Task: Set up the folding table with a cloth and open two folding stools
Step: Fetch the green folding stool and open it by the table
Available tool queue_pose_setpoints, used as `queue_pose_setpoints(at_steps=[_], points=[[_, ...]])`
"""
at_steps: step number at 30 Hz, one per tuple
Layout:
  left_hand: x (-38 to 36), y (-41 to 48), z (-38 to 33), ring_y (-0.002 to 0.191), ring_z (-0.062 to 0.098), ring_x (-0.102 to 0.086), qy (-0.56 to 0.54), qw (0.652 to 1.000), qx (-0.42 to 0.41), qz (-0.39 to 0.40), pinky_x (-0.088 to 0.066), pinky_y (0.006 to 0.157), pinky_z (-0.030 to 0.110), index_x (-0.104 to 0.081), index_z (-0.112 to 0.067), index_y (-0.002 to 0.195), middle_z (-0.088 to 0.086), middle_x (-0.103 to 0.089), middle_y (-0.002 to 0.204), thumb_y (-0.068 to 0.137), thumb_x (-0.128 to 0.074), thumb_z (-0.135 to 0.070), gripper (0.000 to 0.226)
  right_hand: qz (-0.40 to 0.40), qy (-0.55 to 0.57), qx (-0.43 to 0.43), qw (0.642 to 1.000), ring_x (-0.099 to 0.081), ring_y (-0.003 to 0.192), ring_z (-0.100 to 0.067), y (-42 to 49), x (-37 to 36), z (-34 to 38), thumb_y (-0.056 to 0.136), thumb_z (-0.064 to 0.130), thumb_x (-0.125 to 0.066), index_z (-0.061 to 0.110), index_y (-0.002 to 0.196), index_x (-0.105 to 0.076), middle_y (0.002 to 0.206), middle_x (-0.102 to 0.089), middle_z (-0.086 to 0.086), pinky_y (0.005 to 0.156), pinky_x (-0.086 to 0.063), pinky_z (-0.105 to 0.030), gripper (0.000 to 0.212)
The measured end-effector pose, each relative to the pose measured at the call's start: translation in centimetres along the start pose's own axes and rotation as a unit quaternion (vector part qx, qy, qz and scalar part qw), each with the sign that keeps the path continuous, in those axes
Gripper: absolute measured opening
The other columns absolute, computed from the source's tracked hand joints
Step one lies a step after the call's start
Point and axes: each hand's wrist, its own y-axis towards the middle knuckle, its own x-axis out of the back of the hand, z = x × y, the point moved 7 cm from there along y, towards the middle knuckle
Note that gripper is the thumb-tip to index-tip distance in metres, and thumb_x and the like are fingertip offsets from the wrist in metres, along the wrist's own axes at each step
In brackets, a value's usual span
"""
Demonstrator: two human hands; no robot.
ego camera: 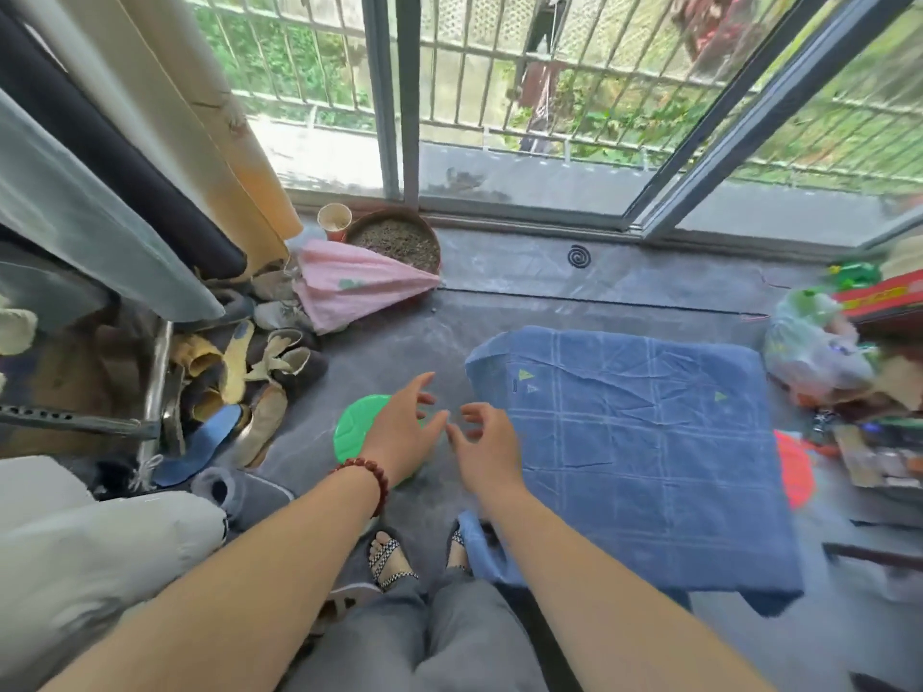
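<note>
Ahead of the fingers bare grey floor (399, 337) lies open up to a pink fabric bundle (349, 292). Just right of the right hand (487, 449) stands the cloth-covered table (649, 442); under the left hand (399, 432) a green folding stool (354, 427), shoes (249, 392) piled further left

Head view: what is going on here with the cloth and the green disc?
A person reaches both hands forward, holding nothing. The left hand hovers over the green disc, probably a folded stool, on the floor; the right hand is beside it. The blue cloth lies spread on the right.
</note>
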Motion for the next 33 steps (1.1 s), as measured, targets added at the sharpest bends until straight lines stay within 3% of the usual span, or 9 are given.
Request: queue_pose_setpoints(at_steps=[7,15,21,25,33], points=[[-2.9,-4.5,-7.3,0.092,0.017,-0.057,0.021,0.997,-0.064,0.038,-0.044,0.09,0.028,-0.047,-0.015,0.13,0.004,-0.059,0.11,0.088,-0.061,-0.015,0.045,-0.062,0.011,-0.017,0.998,-0.061,0.1,-0.02,-4.5,7.6,-1.2,0.087,0.027,-0.063,0.017,0.106,-0.062,0.113,-0.06,-0.002,0.09,-0.047,-0.034,0.022],[-12.0,-9.1,-13.8,0.09,0.018,-0.06,0.055,0.99,-0.11,0.067,-0.049,0.088,0.034,-0.054,-0.02,0.123,-0.001,-0.061,0.106,0.089,-0.059,-0.027,0.034,-0.127,0.02,-0.026,0.991,-0.062,0.097,-0.019,-9.2,17.5,-7.5,0.088,0.024,-0.062,0.013,0.107,-0.065,0.115,-0.062,-0.005,0.071,-0.035,-0.016,0.022],[-21.4,-14.5,-19.8,0.094,0.02,-0.057,0.045,0.986,-0.139,0.081,-0.051,0.085,0.039,-0.051,-0.03,0.126,0.001,-0.056,0.108,0.089,-0.055,-0.016,0.04,-0.159,0.053,-0.031,0.985,-0.06,0.098,-0.019,-13.7,27.7,-15.8,0.083,0.013,-0.064,0.014,0.11,-0.062,0.119,-0.06,-0.004,0.078,-0.04,-0.02,0.027],[-30.0,-18.1,-24.1,0.094,0.02,-0.057,0.018,0.982,-0.153,0.11,-0.05,0.082,0.035,-0.05,-0.028,0.128,0.001,-0.055,0.108,0.087,-0.055,-0.012,0.044,-0.189,0.062,-0.029,0.979,-0.06,0.099,-0.018,-16.9,34.5,-21.9,0.082,0.013,-0.066,0.013,0.111,-0.062,0.118,-0.06,-0.004,0.084,-0.043,-0.024,0.029],[-43.3,-22.4,-31.6,0.091,0.02,-0.06,0.015,0.969,-0.19,0.159,-0.047,0.075,0.03,-0.054,-0.029,0.123,0.003,-0.058,0.108,0.088,-0.056,-0.01,0.039,-0.242,0.127,-0.066,0.96,-0.06,0.099,-0.02,-21.5,44.8,-32.1,0.083,0.01,-0.067,0.009,0.111,-0.063,0.113,-0.064,-0.004,0.078,-0.042,-0.02,0.029]])
